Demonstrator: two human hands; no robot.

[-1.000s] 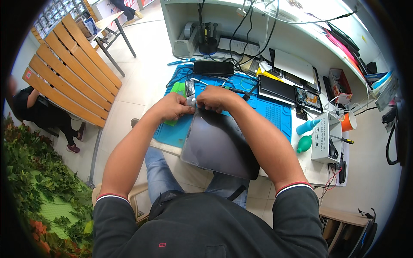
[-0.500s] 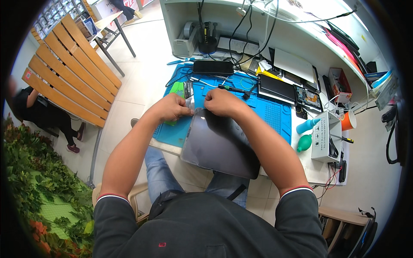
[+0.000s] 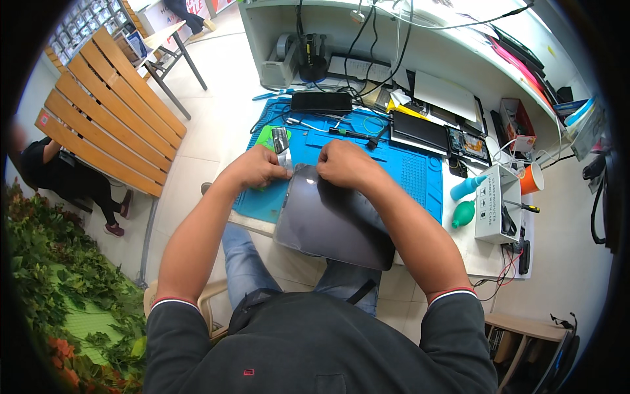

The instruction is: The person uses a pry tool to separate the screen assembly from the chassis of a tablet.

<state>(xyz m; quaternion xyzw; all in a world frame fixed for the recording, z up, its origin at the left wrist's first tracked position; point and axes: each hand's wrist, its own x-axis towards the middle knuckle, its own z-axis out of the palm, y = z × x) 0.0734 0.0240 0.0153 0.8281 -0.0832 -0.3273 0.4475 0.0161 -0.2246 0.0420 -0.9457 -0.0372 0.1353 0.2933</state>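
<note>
A large dark tablet (image 3: 335,220) with a glossy face and rounded corners leans over the table's front edge, above my lap. My left hand (image 3: 262,167) is closed in a pinch beside its upper left corner; what the fingertips hold is too small to tell. A shiny silver strip or packet (image 3: 282,146) sticks up just beyond those fingers. Under and beside it is a bright green flat piece (image 3: 265,136). My right hand (image 3: 348,163) is curled over the tablet's upper edge with fingertips tucked in, so its grip is hidden.
A blue work mat (image 3: 420,178) covers the tabletop, bearing a black phone-like slab (image 3: 321,102), a black-handled tool (image 3: 351,134) and opened devices (image 3: 420,133). At right are a green blower bulb (image 3: 463,214), a teal bottle (image 3: 467,188), a white box (image 3: 493,207) and an orange cup (image 3: 531,181).
My right hand has shifted slightly right along the tablet's upper edge, widening the gap to my left hand. The left hand stays pinched near the corner, and the silver piece looks slightly tilted.
</note>
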